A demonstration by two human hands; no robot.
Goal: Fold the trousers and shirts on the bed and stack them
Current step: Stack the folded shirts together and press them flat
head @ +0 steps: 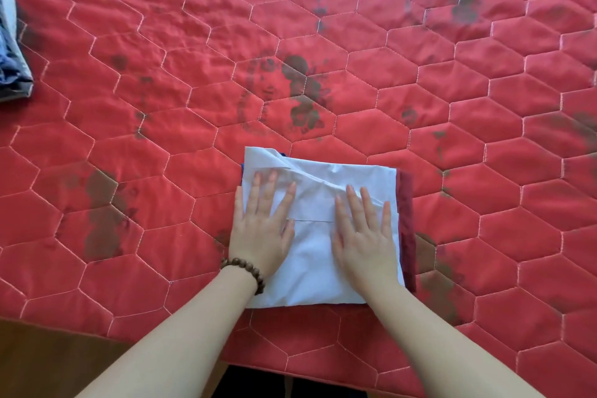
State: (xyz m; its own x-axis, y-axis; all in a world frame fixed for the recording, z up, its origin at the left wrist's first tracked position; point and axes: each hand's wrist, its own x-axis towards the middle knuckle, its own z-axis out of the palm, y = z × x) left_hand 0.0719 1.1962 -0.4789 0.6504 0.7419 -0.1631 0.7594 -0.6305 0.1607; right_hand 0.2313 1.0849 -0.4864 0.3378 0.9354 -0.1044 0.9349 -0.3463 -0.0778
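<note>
Red quilt (420, 81) is spread beneath; shirt (318, 255), long axis running away, is pressed directly under left hand (263, 229) and right hand (365, 236), fingers spread flat.

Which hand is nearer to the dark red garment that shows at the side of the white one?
Right. The right hand lies flat on the white garment, close beside the dark red garment. The left hand presses the opposite side, farther away.
</note>
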